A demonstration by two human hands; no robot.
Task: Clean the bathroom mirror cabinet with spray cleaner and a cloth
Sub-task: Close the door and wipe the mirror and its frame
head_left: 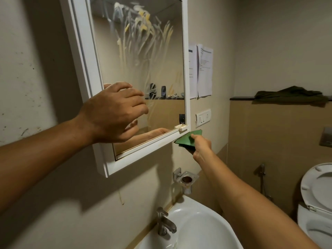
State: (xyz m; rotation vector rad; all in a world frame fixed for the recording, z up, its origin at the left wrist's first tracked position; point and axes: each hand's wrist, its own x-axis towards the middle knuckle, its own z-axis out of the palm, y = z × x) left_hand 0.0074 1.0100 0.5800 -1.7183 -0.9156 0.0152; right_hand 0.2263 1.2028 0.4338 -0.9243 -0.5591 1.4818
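The right hand (pixel 202 146) pinches a folded green cloth (pixel 186 140) just under the mirror cabinet (pixel 140 155) (at its lower right corner). The left hand (pixel 115 112), fingers loosely bent, grasps nothing in front of it.

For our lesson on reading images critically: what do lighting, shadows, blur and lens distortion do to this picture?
Head view: dim, warm light; the left hand and forearm throw a broad shadow on the wall under the mirror cabinet; the wide lens makes its frame lean; the left fingertips are slightly blurred; smears cloud the glass.
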